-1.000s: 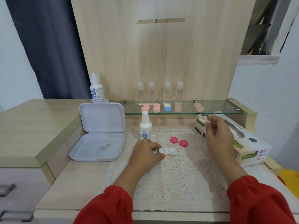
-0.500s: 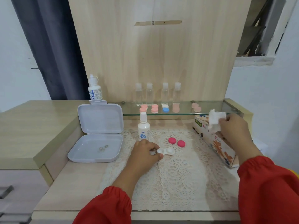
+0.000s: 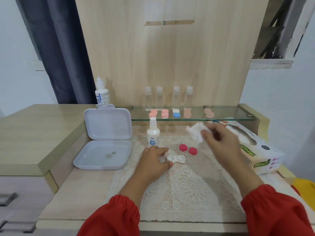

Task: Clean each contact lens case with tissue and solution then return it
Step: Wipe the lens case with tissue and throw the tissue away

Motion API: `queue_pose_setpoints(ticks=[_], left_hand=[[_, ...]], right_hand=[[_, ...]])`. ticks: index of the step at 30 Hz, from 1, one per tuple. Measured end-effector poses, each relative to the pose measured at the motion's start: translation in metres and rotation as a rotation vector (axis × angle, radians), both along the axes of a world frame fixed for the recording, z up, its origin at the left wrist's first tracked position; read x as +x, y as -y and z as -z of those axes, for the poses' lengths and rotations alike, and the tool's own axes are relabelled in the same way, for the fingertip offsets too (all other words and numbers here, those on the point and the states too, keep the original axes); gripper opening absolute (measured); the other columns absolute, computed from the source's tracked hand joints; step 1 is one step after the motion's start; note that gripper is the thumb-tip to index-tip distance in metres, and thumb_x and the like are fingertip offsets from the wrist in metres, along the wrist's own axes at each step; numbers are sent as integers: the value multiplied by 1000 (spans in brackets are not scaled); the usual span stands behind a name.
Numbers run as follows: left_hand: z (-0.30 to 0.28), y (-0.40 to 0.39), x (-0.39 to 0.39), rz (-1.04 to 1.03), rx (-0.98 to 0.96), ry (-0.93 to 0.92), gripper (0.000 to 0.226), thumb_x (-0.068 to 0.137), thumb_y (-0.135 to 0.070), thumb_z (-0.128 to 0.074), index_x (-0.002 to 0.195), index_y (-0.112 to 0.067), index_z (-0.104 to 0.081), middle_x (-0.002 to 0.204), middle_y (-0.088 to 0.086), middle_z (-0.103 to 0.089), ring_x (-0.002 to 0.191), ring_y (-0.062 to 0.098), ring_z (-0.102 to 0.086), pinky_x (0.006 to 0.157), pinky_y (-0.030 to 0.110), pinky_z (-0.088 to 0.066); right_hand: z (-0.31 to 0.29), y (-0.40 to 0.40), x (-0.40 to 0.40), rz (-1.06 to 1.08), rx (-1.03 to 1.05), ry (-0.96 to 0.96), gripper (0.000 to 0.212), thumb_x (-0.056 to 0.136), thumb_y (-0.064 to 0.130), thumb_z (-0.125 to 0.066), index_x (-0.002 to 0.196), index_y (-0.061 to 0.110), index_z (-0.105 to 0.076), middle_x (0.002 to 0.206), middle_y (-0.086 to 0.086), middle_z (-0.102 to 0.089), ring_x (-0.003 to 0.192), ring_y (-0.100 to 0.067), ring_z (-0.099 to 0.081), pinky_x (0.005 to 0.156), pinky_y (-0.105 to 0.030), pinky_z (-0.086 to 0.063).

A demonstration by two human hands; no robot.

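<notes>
While the left hand (image 3: 154, 159) pinches the white contact lens case (image 3: 176, 159) on the lace mat (image 3: 184, 188), the right hand (image 3: 219, 142) grips a crumpled tissue (image 3: 196, 133) at two o'clock from it.

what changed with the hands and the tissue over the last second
The right hand pulled a tissue out of the tissue box and carried it left toward the mat. The left hand kept holding the white lens case; the pink caps stayed put.

head-worn view, angled forward and down, near desk (image 3: 71, 198)
</notes>
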State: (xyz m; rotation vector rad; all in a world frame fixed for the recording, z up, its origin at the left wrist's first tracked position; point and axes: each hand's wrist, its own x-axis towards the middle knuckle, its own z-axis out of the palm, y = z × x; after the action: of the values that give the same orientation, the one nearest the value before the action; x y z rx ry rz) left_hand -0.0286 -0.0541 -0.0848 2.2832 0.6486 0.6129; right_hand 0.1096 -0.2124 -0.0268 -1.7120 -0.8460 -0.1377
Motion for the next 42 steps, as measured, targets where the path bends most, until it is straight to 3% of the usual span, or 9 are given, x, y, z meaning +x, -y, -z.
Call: queue_pose_setpoints(ticks=[3,8,13,15,20,24,32,38,42], left_hand=[[-1,0,-2,19,-137,219,45,84,-26,-71,127,-31,-58,105,-10,-56,101,12,-50,90,22,-40],[-9,8,-7,79,-324,381,17,82,-19,-74,98,-22,-71,86,-8,-66,75,3,-59,65,15,-45],[-14,7,-8,-190,-198,470,11,88,-8,-62,85,-14,-53,72,-3,-54,62,8,-47,54,17,-39],[-18,8,-11,-249,-129,562,24,88,-2,-56,88,-25,-48,80,-11,-54,65,-1,-49,57,12,-39],[-3,3,-3,24,221,329,45,82,12,-47,112,-15,-66,109,-10,-60,98,-6,-52,83,2,-36],[5,0,3,98,393,154,25,84,0,-56,100,-9,-72,103,-2,-66,100,13,-53,89,24,-43],[2,9,1,207,718,19,30,87,-15,-49,113,-18,-64,94,-4,-64,93,19,-53,76,30,-46],[1,13,8,44,466,-95,22,92,-17,-55,113,-24,-51,105,0,-51,95,20,-52,81,34,-47],[-7,13,7,21,-112,100,23,88,-5,-59,92,-26,-51,95,-7,-55,88,12,-54,72,24,-48]], right_hand=[[21,-15,-22,-115,-112,-14,14,88,19,-66,83,32,-68,72,6,-65,64,-6,-56,61,-20,-44],[38,-28,-39,-336,-39,-269,18,88,12,-67,88,28,-76,85,-1,-73,85,-25,-67,81,-47,-55],[44,-22,-25,-262,-118,-241,29,88,7,-61,101,30,-71,99,9,-68,82,-3,-58,71,-11,-45],[48,-21,-12,-217,-324,-91,29,85,14,-67,109,32,-66,101,14,-60,81,-1,-52,74,-14,-40],[52,-29,-9,-208,-550,63,32,80,39,-74,109,28,-67,97,10,-54,88,-7,-52,80,-26,-45],[53,-32,-9,-190,-536,70,30,79,38,-75,106,26,-71,98,9,-57,89,-9,-53,81,-28,-45],[53,-33,-8,-158,-549,53,28,78,39,-74,104,29,-71,99,11,-58,89,-6,-53,79,-28,-45],[54,-35,-8,-155,-551,62,29,80,39,-73,106,27,-70,100,10,-58,92,-8,-53,78,-27,-43],[54,-34,-8,-156,-545,62,29,78,39,-75,104,27,-71,99,10,-59,91,-8,-53,77,-27,-43]])
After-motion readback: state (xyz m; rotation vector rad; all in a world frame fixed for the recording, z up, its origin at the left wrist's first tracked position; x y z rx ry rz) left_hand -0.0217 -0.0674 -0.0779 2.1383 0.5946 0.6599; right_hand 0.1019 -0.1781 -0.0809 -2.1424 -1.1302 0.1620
